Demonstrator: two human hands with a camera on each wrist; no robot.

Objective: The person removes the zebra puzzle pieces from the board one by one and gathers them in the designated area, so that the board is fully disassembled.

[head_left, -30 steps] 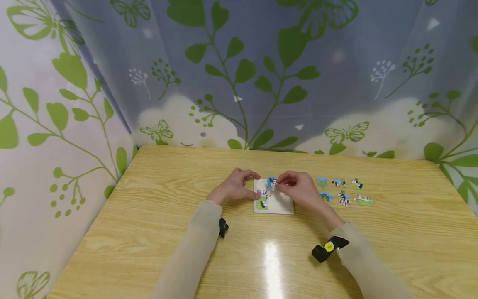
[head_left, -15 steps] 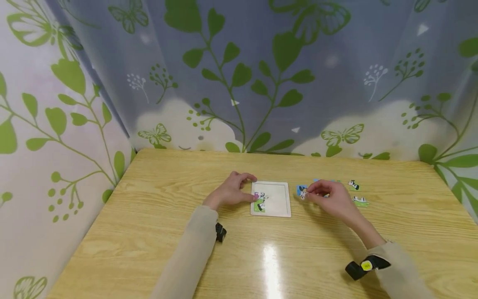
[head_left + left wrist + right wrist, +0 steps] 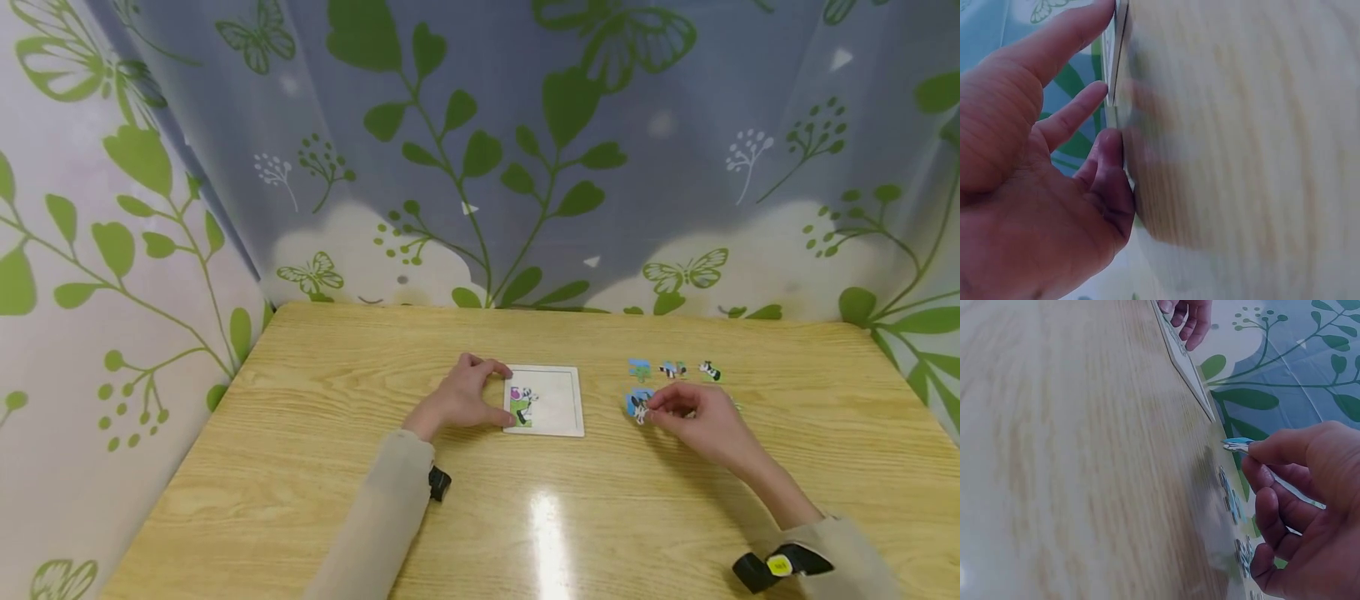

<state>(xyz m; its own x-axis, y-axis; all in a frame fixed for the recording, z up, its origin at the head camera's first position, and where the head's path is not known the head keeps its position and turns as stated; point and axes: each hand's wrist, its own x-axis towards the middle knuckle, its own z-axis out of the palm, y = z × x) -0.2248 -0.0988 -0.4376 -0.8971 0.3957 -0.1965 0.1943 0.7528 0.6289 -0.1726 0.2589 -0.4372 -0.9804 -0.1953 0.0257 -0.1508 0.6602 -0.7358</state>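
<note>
A square puzzle board (image 3: 557, 402) lies on the table, with one picture piece (image 3: 524, 407) in its lower left part. My left hand (image 3: 459, 398) holds the board at its left side, thumb at the near corner and forefinger at the far one. Between thumb and forefinger, my right hand (image 3: 708, 421) pinches a blue, black and white puzzle piece (image 3: 638, 411), to the right of the board. In the right wrist view this piece (image 3: 1237, 444) is seen edge-on, raised off the table. It overlaps loose pieces in the head view, and the hand hides others.
Loose puzzle pieces lie at the right: a blue and green one (image 3: 639, 369), a striped one (image 3: 673, 368) and a black and white one (image 3: 709, 370) in the far row. A leaf-patterned curtain (image 3: 480, 208) hangs behind the wooden table (image 3: 330, 375).
My right hand has carried the pinched piece from over the board rightward to the loose pieces. The left hand stays at the board's left side, its thumb slightly nearer the front corner.
</note>
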